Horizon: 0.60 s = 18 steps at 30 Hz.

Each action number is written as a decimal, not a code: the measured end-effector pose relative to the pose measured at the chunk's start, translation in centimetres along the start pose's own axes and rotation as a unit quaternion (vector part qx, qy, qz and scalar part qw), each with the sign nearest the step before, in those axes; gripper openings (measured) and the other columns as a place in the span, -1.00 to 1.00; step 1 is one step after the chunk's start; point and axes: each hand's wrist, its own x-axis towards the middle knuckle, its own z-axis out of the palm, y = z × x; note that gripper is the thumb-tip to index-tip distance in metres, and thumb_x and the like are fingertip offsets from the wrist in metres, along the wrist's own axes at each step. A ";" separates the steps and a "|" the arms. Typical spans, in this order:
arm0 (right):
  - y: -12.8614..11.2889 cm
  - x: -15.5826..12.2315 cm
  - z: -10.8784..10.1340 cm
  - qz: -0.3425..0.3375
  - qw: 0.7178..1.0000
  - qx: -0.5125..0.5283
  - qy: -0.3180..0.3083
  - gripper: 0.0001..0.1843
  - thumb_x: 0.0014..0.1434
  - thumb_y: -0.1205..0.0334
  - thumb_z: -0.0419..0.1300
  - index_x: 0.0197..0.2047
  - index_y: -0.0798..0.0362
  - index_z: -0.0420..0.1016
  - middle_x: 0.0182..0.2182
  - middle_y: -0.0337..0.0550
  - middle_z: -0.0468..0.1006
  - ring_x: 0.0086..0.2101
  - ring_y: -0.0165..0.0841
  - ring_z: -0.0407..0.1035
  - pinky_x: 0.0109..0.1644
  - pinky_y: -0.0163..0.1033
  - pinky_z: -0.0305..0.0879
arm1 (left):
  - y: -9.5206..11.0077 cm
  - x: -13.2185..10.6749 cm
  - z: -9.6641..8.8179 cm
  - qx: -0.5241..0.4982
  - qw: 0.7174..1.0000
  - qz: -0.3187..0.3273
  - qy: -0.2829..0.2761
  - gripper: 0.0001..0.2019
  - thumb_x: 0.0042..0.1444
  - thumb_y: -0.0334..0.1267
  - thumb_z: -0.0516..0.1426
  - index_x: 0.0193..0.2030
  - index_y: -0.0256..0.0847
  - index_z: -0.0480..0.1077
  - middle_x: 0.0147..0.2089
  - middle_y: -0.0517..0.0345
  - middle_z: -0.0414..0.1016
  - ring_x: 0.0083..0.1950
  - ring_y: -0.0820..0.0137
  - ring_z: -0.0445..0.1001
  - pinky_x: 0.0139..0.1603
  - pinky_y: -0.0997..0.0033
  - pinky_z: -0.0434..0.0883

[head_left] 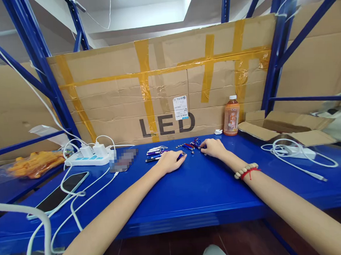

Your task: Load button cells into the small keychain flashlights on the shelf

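Observation:
Both my arms reach out over a blue metal shelf [197, 191]. My left hand [169, 162] is closed around a small blue keychain flashlight [181, 155] whose tip sticks out toward the right. My right hand [213, 147] rests on the shelf with its fingers curled, pinching at a small pile of red and blue keychain lights [191, 145]. A row of silver and purple keychain lights [154, 153] lies just left of my left hand. A bead bracelet with a red cord [246, 171] sits on my right wrist.
An orange drink bottle [231, 116] stands at the back against a taped cardboard panel [162, 89]. An open cardboard box [286, 126] and a white cable [297, 154] lie right. A white power strip [88, 157], a phone [60, 192] and orange bags [35, 163] lie left.

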 end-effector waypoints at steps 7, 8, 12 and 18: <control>0.0 -0.2 0.5 0.046 0.998 -0.014 0.044 -0.61 -0.05 0.18 0.08 -0.11 0.04 0.43 -0.14 -0.02 0.43 -0.13 -0.21 0.28 -0.13 -0.15 0.09 | 0.0 0.0 0.0 -0.001 1.000 0.013 0.000 -0.67 0.17 -0.10 -0.17 -0.30 -0.20 0.34 -0.41 0.06 0.48 -0.35 0.30 0.45 -0.35 0.44 0.28; 0.0 -0.2 0.5 0.057 0.997 -0.018 0.041 -0.62 -0.05 0.15 0.08 -0.14 0.06 0.45 -0.16 -0.01 0.44 -0.14 -0.20 0.28 -0.14 -0.14 0.09 | 0.0 0.0 -0.1 0.002 1.000 0.015 -0.002 -0.67 0.17 -0.10 -0.16 -0.31 -0.20 0.34 -0.42 0.07 0.47 -0.36 0.31 0.45 -0.35 0.45 0.27; 0.1 -0.2 0.3 0.042 0.999 -0.008 0.016 -0.75 -0.02 0.20 0.05 -0.32 0.01 0.52 -0.30 -0.11 0.52 -0.19 -0.25 0.33 -0.13 -0.15 0.06 | 0.1 0.0 -0.2 0.015 1.000 0.021 -0.007 -0.67 0.17 -0.11 -0.17 -0.36 -0.19 0.33 -0.47 0.11 0.46 -0.40 0.33 0.45 -0.40 0.47 0.25; 0.0 -0.3 0.2 0.032 0.999 0.002 0.031 -0.80 -0.04 0.26 0.08 -0.38 -0.02 0.53 -0.31 -0.17 0.54 -0.20 -0.28 0.35 -0.13 -0.17 0.08 | 0.2 -0.1 -0.3 0.008 1.000 0.013 0.000 -0.66 0.18 -0.09 -0.18 -0.35 -0.20 0.32 -0.48 0.11 0.46 -0.39 0.34 0.45 -0.40 0.49 0.24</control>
